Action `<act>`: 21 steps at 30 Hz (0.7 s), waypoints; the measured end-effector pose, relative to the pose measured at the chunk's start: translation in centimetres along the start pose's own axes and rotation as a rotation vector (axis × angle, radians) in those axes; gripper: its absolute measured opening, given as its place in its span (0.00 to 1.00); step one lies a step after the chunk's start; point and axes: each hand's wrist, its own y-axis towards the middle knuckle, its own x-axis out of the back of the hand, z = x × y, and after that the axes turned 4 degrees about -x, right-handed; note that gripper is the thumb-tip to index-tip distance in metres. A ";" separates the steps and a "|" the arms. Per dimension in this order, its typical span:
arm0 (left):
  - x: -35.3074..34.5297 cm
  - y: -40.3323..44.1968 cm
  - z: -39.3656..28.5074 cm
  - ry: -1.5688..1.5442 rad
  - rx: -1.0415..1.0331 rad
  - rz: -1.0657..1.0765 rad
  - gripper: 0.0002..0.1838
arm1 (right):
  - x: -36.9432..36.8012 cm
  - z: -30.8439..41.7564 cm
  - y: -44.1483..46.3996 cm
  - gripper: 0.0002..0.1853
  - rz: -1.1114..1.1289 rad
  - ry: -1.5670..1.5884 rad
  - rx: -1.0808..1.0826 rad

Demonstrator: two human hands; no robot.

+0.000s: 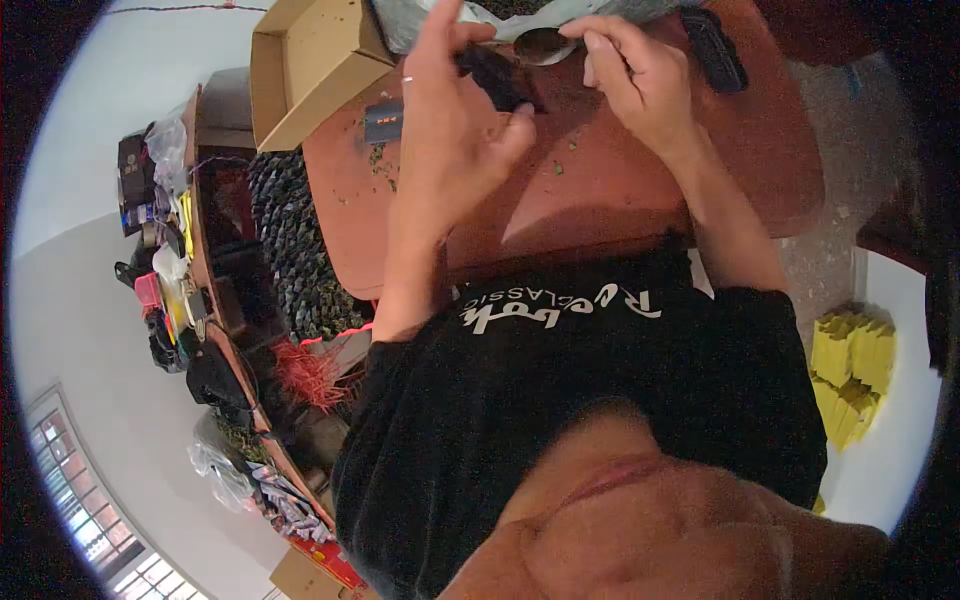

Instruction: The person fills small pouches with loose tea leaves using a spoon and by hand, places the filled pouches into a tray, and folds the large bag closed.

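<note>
At the top of the head view, my left hand [455,130], with a ring on one finger, holds a small black item [498,80] between its thumb and fingers. Part of that item is hidden and its shape is hard to make out. My right hand [645,85] is closed on a metal spoon [541,46], whose bowl is just right of the black item. Behind both hands lies a clear plastic bag [405,22] with dark green contents. Small green bits [559,168] are scattered on the reddish-brown table [590,215].
An open cardboard box [300,90] stands at the table's left edge, near a small dark card or packet [383,122]. A black tray-like object [714,50] lies at the right. Left are a cluttered shelf [225,350] and red shredded strips [313,375]; right, yellow packets [852,360].
</note>
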 end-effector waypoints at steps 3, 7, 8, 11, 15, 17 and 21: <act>-0.1 0.9 -0.7 0.303 -0.053 0.193 0.35 | 0.4 0.1 0.0 0.11 -0.060 0.010 -0.006; -1.5 0.0 1.7 0.301 -0.066 0.244 0.55 | 0.7 -0.1 0.5 0.12 -0.160 0.083 0.039; -1.8 -0.2 2.2 0.265 -0.044 0.201 0.55 | 0.8 0.0 0.6 0.12 -0.175 0.094 0.030; -2.1 -0.9 3.0 0.167 0.043 0.093 0.55 | 1.2 0.4 0.3 0.13 -0.213 0.163 -0.075; -3.1 -2.7 3.8 0.055 0.192 0.000 0.53 | 1.5 0.3 -0.2 0.13 -0.243 0.390 -0.125; -3.6 -3.7 4.5 0.032 0.236 -0.015 0.50 | 1.8 0.5 -0.3 0.13 -0.229 0.446 -0.123; -4.3 -4.5 5.6 0.058 0.240 -0.040 0.42 | 1.7 0.8 -0.4 0.13 -0.200 0.345 -0.010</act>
